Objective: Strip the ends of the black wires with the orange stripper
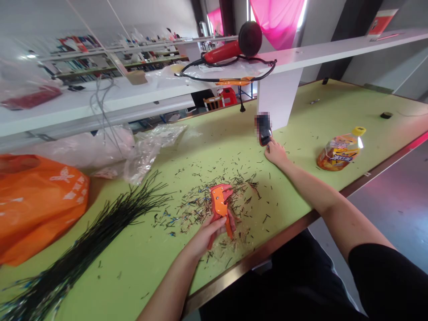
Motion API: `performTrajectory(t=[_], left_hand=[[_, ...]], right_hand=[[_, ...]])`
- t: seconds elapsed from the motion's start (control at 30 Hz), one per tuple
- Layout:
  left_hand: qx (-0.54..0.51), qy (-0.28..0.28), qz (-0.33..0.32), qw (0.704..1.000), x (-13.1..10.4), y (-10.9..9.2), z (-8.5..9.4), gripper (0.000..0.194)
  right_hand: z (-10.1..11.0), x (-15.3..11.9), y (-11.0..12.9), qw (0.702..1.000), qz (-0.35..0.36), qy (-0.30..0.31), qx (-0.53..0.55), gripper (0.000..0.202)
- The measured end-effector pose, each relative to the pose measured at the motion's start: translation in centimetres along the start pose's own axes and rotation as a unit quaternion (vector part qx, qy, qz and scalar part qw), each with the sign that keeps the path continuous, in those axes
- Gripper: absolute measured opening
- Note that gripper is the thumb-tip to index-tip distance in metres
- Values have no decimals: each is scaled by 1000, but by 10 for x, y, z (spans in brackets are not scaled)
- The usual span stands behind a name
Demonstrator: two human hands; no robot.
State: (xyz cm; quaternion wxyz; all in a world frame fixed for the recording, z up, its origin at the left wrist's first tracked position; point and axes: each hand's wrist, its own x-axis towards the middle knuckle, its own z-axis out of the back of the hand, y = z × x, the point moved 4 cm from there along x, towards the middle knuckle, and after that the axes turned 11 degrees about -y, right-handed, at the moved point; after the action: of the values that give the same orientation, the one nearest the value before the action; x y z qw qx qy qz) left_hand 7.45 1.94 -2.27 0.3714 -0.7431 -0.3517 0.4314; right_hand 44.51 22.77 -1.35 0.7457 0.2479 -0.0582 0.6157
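Observation:
My left hand [216, 226] is wrapped round the handles of an orange and red wire stripper [220, 200], its jaws pointing away from me. Beneath the tool, short black wire offcuts [197, 200] and bits of stripped insulation lie scattered over the green tabletop [133, 263]. Farther off, my right hand [277, 152] is closed at the lower corner of a dark phone [264, 129], which leans by the white upright panel; part of the phone is blurred out. To the left lies a long bundle of black wires [110, 229], its far ends fanned out.
At the left stand an orange bag [43, 205] and crumpled clear plastic [143, 149]. An orange drink bottle [341, 150] is on the right, with a black tape roll [386, 115] behind. A red corded power tool [224, 51] rests on the white shelf [321, 47] above the table.

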Motion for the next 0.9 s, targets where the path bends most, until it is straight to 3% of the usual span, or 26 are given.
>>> performTrajectory(t=[0.2, 0.53, 0.9], left_hand=[[3, -2, -6, 1000, -1, -1, -1, 52], [0, -6, -2, 1000, 1, 1, 2, 50], [4, 4, -8, 1000, 1, -2, -1, 51]], right_hand=[[2, 1, 3, 1000, 3, 11, -8, 38], [0, 5, 34, 998, 68, 17, -7, 43], [-1, 2, 6, 1000, -22, 2, -15, 40]])
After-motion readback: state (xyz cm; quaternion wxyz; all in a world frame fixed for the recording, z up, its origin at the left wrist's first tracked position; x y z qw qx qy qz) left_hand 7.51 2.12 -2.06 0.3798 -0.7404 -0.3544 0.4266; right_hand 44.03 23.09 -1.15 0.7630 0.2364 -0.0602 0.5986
